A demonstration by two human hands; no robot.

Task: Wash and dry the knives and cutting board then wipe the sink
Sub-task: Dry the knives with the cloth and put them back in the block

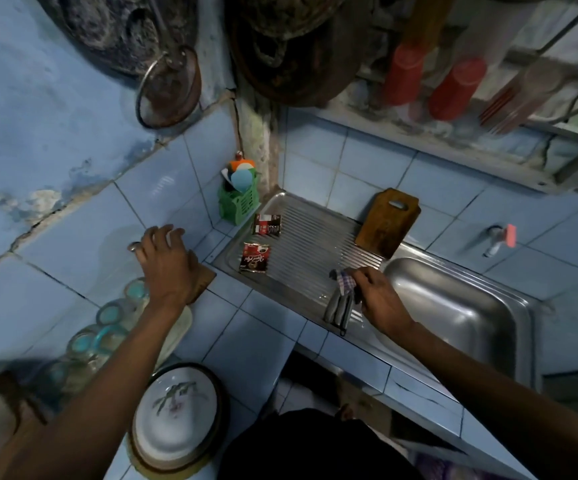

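Observation:
Several knives point(338, 308) lie side by side on the ribbed steel drainboard point(311, 237), near its front edge. My right hand point(379, 301) pinches a small checked cloth point(345, 281) against the knives' far ends. A brown wooden cutting board point(387, 221) leans on the tiled wall behind the drainboard. The sink basin point(453, 306) lies just right of my right hand. Left of the drainboard, my left hand point(166, 263) lies over a second wooden board point(205, 281) on the tiled counter, fingers curled over its far edge. Only that board's right corner shows.
Two red sachets point(254, 258) lie on the drainboard's left part, with a green caddy point(238, 202) in the corner. A tap with a red handle point(498, 239) juts from the right wall. Upturned glasses point(111, 313) and a lidded floral dish point(175, 420) crowd the left counter. Pans hang overhead.

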